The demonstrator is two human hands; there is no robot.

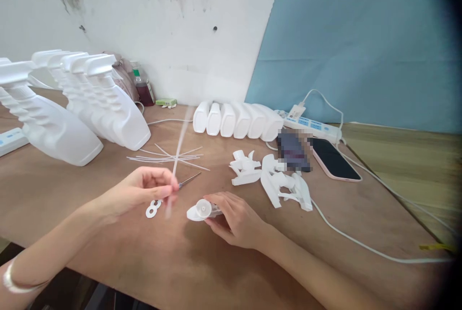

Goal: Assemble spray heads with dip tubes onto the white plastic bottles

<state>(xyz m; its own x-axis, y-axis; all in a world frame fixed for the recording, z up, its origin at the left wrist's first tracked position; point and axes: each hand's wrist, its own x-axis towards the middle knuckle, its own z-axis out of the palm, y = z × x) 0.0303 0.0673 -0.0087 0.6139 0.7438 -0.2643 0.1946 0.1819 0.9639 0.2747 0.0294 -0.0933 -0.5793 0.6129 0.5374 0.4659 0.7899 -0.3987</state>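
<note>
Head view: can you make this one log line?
left hand: holds tube | right hand: holds spray head | table: tube pile, bottles

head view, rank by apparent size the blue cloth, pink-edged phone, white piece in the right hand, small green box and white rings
1. Blue cloth
2. Pink-edged phone
3. White piece, partly hidden by the right hand

Green box and white rings: too alike to rank; the box lies farther away.

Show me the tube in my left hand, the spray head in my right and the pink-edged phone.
Tube (180, 141), head view, on its blurred upper length.
Spray head (204, 208), head view, on its round end.
Phone (335, 158), head view, on its dark screen.
</note>
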